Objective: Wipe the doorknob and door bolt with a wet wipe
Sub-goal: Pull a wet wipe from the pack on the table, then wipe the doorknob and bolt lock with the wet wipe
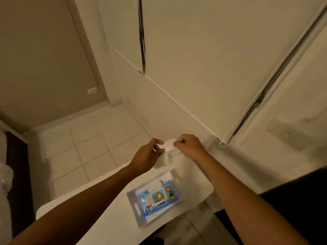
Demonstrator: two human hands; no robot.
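A white wet wipe [169, 145] hangs stretched between both my hands above the far end of a white table [113, 218]. My left hand [147, 156] pinches its left edge and my right hand [187, 145] pinches its right edge. Below them on the table lies a blue pack of wet wipes [158, 196] with a cartoon print and a white flip lid. A white door [212, 68] rises ahead. No doorknob or bolt is clearly in view.
A second white door panel [297, 121] stands at the right with a dark gap along its edge. A beige wall with a socket [92, 90] is at the left, over a white tiled floor [92, 142]. A dark piece of furniture [19, 170] sits at the left edge.
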